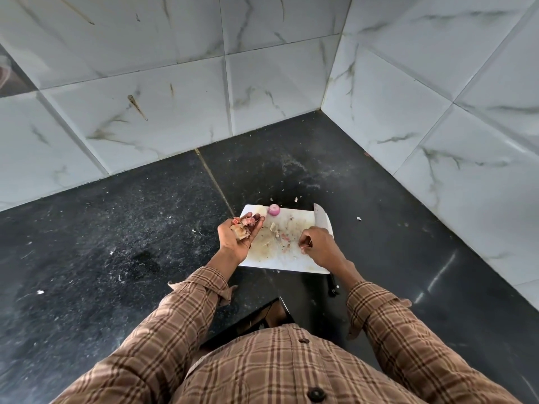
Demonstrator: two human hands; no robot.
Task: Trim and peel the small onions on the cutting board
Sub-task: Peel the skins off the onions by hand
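Your left hand (237, 239) cups onion peels (240, 228) at cutting board (291, 258) edge; right hand (316, 246) pinches scrap; 1 onion (274, 209) at board's far edge, knife (320, 221) under right wrist.

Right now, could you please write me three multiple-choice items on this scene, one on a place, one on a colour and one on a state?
1. Where does the peeled onion lie?
A. at the far edge of the cutting board
B. on the counter left of the board
C. in the right hand

2. What colour is the cutting board?
A. green
B. white
C. black

3. What is the left hand doing?
A. resting flat on the counter
B. gripping the knife
C. cupping onion skins and scraps, palm up

Answers:
1 A: the pink onion sits on the board's far edge, clear of both hands.
2 B: the board shows white against the dark counter.
3 C: papery skins lie in the upturned palm, while the knife lies on the board's right side beyond the right hand.
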